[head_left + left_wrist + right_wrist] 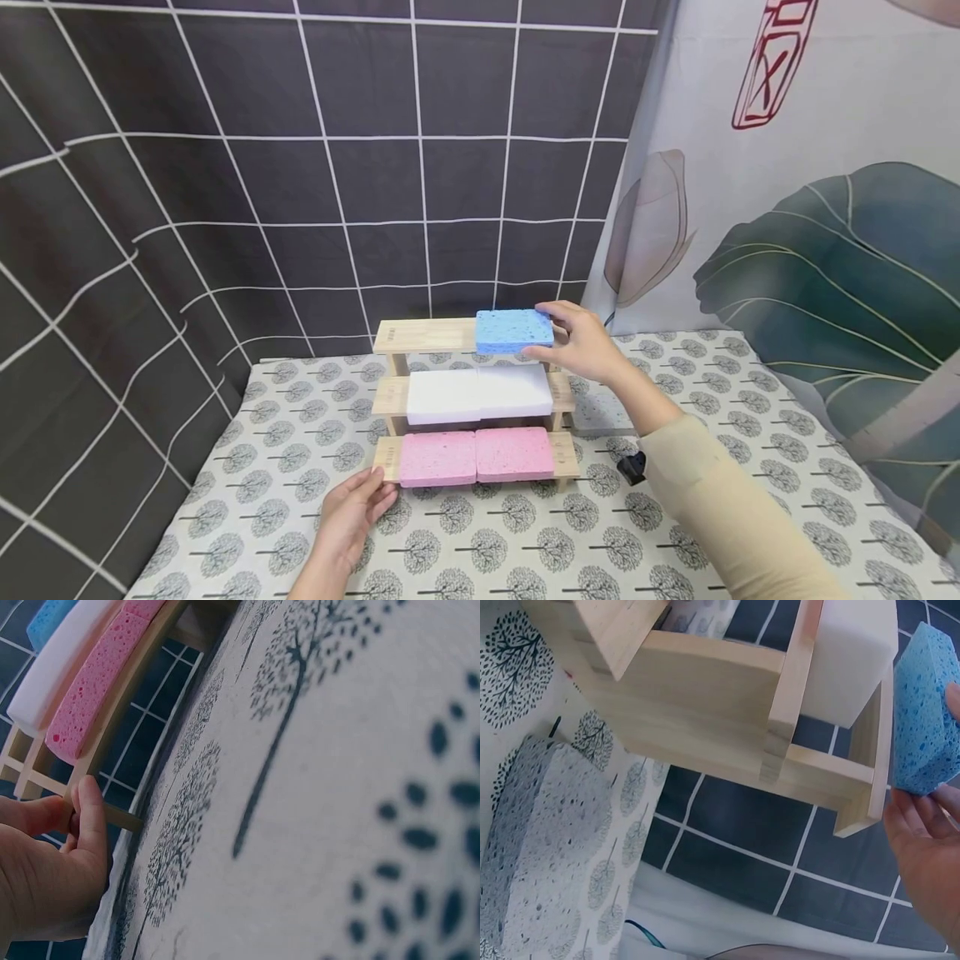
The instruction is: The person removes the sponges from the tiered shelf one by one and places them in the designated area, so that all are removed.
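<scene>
Blue sponge: just one [513, 329], at the right part of the top step [423, 335]; I cannot tell if its whole underside touches the wood.
Right hand: it [577, 337] grips the blue sponge by its right end; the right wrist view cuts part of this hand off.
Left hand: it [352, 512] pinches the left end of the bottom step [387, 458]; some fingers are hidden.
Wooden rack: one [390, 396], with three steps.
White blocks: two [442, 396], side by side on the middle step [561, 392].
Pink sponges: two [438, 458], side by side on the bottom step.
Grey sponge: one [562, 840], on the tree cloth [442, 550]; in the head view it is partly hidden near the right arm.
Black thing: one [632, 468], small, by the right sleeve [678, 454]; hard to make out.
</scene>
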The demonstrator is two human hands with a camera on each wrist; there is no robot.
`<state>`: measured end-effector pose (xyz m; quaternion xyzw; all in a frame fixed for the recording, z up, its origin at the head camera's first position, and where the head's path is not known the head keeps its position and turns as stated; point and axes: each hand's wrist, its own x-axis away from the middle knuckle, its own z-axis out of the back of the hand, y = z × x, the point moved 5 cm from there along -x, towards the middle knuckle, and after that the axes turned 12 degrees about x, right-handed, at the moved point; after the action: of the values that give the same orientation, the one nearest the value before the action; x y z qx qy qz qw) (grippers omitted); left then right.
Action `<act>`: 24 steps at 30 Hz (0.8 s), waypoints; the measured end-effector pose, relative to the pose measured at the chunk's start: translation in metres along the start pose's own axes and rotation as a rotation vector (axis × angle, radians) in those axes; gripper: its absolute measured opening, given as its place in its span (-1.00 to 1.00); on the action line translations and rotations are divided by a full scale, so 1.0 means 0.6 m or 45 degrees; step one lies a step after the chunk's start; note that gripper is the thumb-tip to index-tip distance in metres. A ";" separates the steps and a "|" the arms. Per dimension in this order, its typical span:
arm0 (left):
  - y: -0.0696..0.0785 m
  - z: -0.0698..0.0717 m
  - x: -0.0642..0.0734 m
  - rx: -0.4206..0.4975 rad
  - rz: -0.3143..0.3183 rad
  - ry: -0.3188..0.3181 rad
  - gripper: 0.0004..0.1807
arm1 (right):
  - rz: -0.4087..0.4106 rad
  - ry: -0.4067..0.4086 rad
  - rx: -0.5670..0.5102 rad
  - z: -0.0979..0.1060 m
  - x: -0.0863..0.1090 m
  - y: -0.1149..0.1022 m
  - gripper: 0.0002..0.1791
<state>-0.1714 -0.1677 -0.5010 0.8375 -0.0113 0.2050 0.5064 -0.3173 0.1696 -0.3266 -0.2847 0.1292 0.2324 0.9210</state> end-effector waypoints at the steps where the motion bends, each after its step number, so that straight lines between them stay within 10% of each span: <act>1: 0.000 0.000 0.000 0.001 -0.001 -0.001 -0.46 | -0.007 0.001 -0.002 0.001 0.001 0.002 -0.14; 24: -0.001 -0.001 0.000 0.012 -0.003 -0.003 -0.46 | -0.072 0.038 -0.089 0.011 0.018 0.025 -0.12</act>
<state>-0.1712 -0.1671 -0.5014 0.8401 -0.0098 0.2035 0.5028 -0.3152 0.1882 -0.3325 -0.3238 0.1266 0.2064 0.9146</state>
